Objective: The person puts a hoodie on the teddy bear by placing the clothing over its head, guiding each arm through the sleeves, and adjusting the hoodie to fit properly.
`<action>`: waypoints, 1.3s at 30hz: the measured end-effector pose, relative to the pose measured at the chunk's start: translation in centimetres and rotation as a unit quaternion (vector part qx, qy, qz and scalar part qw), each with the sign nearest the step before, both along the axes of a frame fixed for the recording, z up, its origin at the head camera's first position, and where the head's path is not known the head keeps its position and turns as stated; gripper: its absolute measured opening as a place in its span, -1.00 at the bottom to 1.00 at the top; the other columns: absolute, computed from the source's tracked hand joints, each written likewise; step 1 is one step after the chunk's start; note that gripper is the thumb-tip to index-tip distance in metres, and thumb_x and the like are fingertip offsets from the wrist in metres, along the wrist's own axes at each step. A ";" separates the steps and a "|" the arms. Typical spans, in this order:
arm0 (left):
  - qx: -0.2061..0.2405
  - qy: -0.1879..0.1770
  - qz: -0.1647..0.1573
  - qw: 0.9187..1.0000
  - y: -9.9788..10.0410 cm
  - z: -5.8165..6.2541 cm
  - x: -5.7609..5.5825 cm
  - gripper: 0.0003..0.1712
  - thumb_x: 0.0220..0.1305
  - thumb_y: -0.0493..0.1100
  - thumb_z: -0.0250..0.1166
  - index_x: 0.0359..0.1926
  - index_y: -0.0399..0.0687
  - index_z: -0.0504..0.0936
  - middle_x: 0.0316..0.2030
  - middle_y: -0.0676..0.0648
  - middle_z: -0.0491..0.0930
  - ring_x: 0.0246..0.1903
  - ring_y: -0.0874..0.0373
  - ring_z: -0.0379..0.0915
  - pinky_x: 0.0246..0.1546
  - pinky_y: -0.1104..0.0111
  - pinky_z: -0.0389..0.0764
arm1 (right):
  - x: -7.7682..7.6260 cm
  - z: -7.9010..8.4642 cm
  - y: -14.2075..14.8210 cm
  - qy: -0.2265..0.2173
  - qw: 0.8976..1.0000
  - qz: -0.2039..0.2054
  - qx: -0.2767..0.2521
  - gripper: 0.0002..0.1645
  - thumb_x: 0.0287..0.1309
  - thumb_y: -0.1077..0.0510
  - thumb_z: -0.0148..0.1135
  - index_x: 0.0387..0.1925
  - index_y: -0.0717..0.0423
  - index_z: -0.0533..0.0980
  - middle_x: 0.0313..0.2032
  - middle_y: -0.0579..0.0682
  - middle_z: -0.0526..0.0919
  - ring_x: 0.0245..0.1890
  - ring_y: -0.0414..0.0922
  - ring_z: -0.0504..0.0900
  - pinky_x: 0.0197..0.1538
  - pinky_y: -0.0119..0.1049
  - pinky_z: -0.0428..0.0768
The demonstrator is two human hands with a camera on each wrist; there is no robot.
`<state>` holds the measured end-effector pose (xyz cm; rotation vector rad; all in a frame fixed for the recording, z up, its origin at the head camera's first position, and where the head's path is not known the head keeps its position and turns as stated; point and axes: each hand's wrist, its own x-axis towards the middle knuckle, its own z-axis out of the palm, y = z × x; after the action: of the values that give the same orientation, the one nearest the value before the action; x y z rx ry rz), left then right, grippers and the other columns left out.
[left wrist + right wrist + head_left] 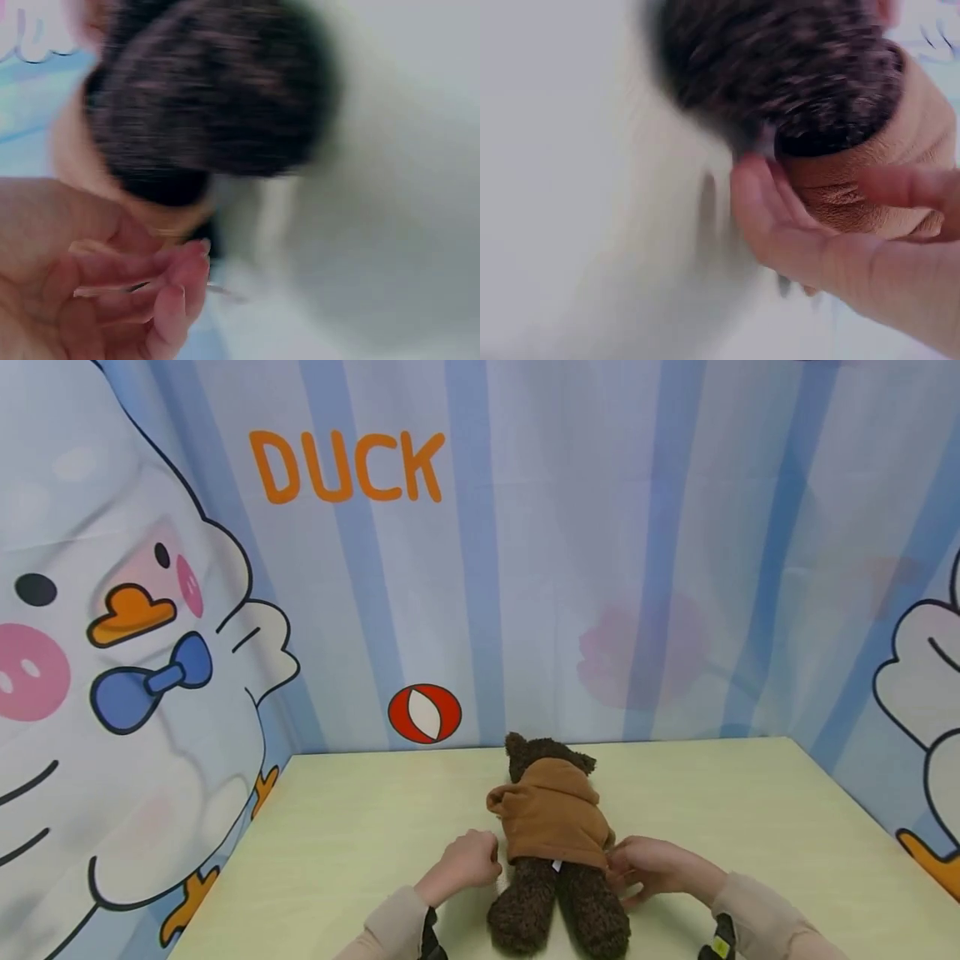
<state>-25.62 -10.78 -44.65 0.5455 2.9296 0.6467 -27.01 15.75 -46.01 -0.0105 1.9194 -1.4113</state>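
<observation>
A dark brown teddy bear [528, 906] lies on the table with its back up, its head toward the far edge. It wears a brown hoodie [557, 822], whose hem ends above the legs. Beside the hem at left is my left hand [465, 860], its fingers curled near the bear's leg. In the left wrist view its fingertips lie close to the hem, and I cannot tell whether they hold cloth. My right hand [652, 867] touches the hem's right side, thumb and fingers apart. In the right wrist view its fingertips reach the hoodie's edge [840, 172] by the leg.
The pale yellow table [360, 827] extends on both sides of the bear. A striped blue curtain [525, 568] with printed ducks stands behind it and along the sides. A small white tag [557, 865] sticks out under the hem.
</observation>
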 end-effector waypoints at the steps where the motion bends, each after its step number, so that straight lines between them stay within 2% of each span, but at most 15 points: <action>1: 0.016 0.017 0.004 1.000 0.0 0.8 0.2 -0.59 0.06 -0.33 0.10 -0.81 -0.01 0.18 -0.86 0.12 0.03 -0.83 0.28 -0.08 -0.77 0.48 0.01 | -0.2 0.1 0.3 -0.034 0.999 -0.010 -0.039 -0.80 0.15 0.23 -0.18 -0.29 0.16 0.41 -0.43 -0.06 0.46 -0.38 -0.18 0.45 -0.21 -0.17 0.49; 4: 0.071 0.093 0.007 0.993 0.7 2.9 0.5 -0.76 0.13 -0.33 0.07 -0.66 -0.10 0.35 -0.74 0.05 0.22 -0.75 0.28 0.02 -0.72 0.48 0.09 | -0.6 0.1 0.6 -0.116 0.984 -0.032 -0.128 -0.82 0.17 0.11 -0.22 -0.42 -0.01 0.34 -0.38 -0.08 0.45 -0.35 -0.18 0.43 -0.13 -0.15 0.39; 7: 0.100 0.144 0.007 0.985 1.9 4.1 0.6 -0.86 0.21 -0.25 0.06 -0.27 -0.20 0.52 -0.45 -0.09 0.45 -0.63 0.21 0.26 -0.63 0.44 0.28 | -0.9 -0.3 0.2 -0.156 0.971 -0.052 -0.175 -0.86 0.12 0.00 -0.16 -0.34 -0.05 0.25 -0.38 -0.09 0.43 -0.39 -0.20 0.41 -0.14 -0.17 0.30; 10: 0.090 0.172 -0.010 0.981 3.1 4.3 0.7 -0.67 0.29 -0.16 0.01 0.04 -0.13 0.46 -0.13 -0.20 0.49 -0.40 0.07 0.49 -0.45 0.35 0.48 | -0.9 -0.7 -0.3 -0.163 0.967 -0.052 -0.190 -0.61 0.09 -0.11 -0.11 -0.12 -0.01 0.13 -0.42 -0.12 0.42 -0.46 -0.23 0.42 -0.16 -0.21 0.31; 14: 0.071 0.170 -0.023 0.983 3.9 3.8 0.9 -0.58 0.36 -0.05 -0.10 0.17 -0.03 0.37 0.02 -0.19 0.44 -0.18 -0.01 0.51 -0.32 0.26 0.51 | -0.6 -1.2 -0.7 -0.145 0.960 -0.037 -0.238 -0.22 0.17 -0.16 -0.16 0.24 0.14 -0.17 -0.23 -0.05 0.46 -0.26 -0.20 0.54 0.00 -0.17 0.43; 17: 0.073 0.164 -0.005 0.984 4.1 3.6 1.0 -0.58 0.37 -0.02 -0.13 0.16 -0.03 0.38 -0.04 -0.22 0.47 -0.23 -0.06 0.49 -0.39 0.25 0.48 | -0.4 -1.0 -0.7 -0.114 0.960 -0.021 -0.254 -0.11 0.23 -0.19 -0.21 0.33 0.21 -0.29 0.10 0.13 0.35 0.01 -0.09 0.48 0.14 -0.14 0.37; 19: 0.075 0.165 0.007 0.983 4.1 3.6 1.0 -0.58 0.36 -0.01 -0.12 0.11 -0.09 0.42 -0.10 -0.26 0.49 -0.26 -0.09 0.49 -0.42 0.24 0.48 | -0.1 -0.5 -0.7 -0.079 0.969 -0.009 -0.233 -0.10 0.24 -0.19 -0.21 0.34 0.25 -0.28 0.26 0.22 0.15 0.16 0.00 0.34 0.21 -0.10 0.28; 23: 0.097 0.130 0.015 0.987 3.8 3.1 0.7 -0.55 0.35 -0.02 -0.10 -0.03 -0.33 0.43 -0.33 -0.31 0.53 -0.42 -0.09 0.51 -0.54 0.29 0.48 | 0.5 2.0 -0.2 -0.020 0.981 0.063 -0.180 -0.12 0.26 -0.06 -0.18 0.34 0.27 -0.35 0.34 0.33 -0.19 0.30 0.12 0.09 0.27 -0.03 0.15; 26: 0.143 0.074 0.015 0.987 3.2 2.1 0.5 -0.52 0.33 -0.05 -0.06 -0.08 -0.49 0.36 -0.48 -0.31 0.50 -0.61 -0.02 0.47 -0.65 0.37 0.40 | 0.9 4.7 0.3 0.071 0.982 0.133 -0.117 -0.06 0.17 0.05 -0.02 0.36 0.22 -0.32 0.33 0.37 -0.19 0.31 0.21 0.00 0.25 0.07 0.14; 28: 0.179 0.030 0.017 0.983 2.9 1.3 0.5 -0.50 0.33 -0.07 -0.06 -0.09 -0.56 0.32 -0.51 -0.32 0.51 -0.67 0.01 0.47 -0.68 0.39 0.39 | 1.1 6.6 0.3 0.164 0.972 0.162 -0.043 -0.02 0.08 0.05 0.11 0.36 0.21 -0.20 0.32 0.36 -0.11 0.30 0.26 0.00 0.20 0.12 0.17; 31: 0.236 -0.012 0.020 0.971 2.9 0.3 0.6 -0.47 0.32 -0.07 -0.03 -0.08 -0.61 0.29 -0.44 -0.39 0.53 -0.63 -0.03 0.55 -0.63 0.37 0.49 | 1.5 8.9 -0.5 0.309 0.928 0.190 0.081 -0.09 -0.04 0.05 0.22 0.30 0.23 0.06 0.24 0.30 0.18 0.16 0.22 0.27 0.05 0.02 0.35; 34: 0.308 -0.055 0.023 0.950 3.5 -0.3 0.4 -0.53 0.29 -0.13 0.01 -0.05 -0.55 0.26 -0.45 -0.41 0.55 -0.59 -0.12 0.58 -0.57 0.27 0.57 | 2.2 10.4 -1.9 0.442 0.858 0.199 0.172 -0.27 -0.14 0.13 0.27 0.15 0.23 0.32 -0.01 0.18 0.50 -0.24 -0.02 0.51 -0.28 -0.24 0.46; 36: 0.358 -0.079 0.038 0.930 3.9 -0.4 0.1 -0.59 0.22 -0.21 0.06 -0.02 -0.46 0.25 -0.49 -0.35 0.57 -0.59 -0.07 0.60 -0.54 0.27 0.58 | 3.1 10.4 -3.3 0.545 0.782 0.197 0.231 -0.37 -0.19 0.16 0.30 0.03 0.21 0.43 -0.15 0.12 0.56 -0.40 -0.11 0.49 -0.41 -0.31 0.44; 37: 0.393 -0.101 0.048 0.913 4.0 -0.4 0.0 -0.59 0.19 -0.25 0.07 0.00 -0.42 0.24 -0.48 -0.31 0.58 -0.58 -0.02 0.60 -0.52 0.29 0.59 | 3.7 10.2 -4.1 0.596 0.733 0.196 0.265 -0.42 -0.21 0.17 0.33 -0.03 0.18 0.47 -0.20 0.09 0.56 -0.43 -0.11 0.49 -0.42 -0.30 0.44; 39: 0.472 -0.150 0.071 0.866 4.2 -0.5 -0.3 -0.61 0.13 -0.30 0.02 0.00 -0.36 0.24 -0.46 -0.22 0.56 -0.56 0.08 0.59 -0.48 0.34 0.58 | 4.8 9.2 -5.6 0.684 0.627 0.183 0.326 -0.54 -0.22 0.17 0.37 -0.16 0.10 0.51 -0.24 0.07 0.54 -0.40 -0.08 0.48 -0.39 -0.26 0.46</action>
<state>-25.95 -6.60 -45.12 0.2280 2.1974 1.9880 -22.21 10.11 -36.81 -1.4038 3.2032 -0.1087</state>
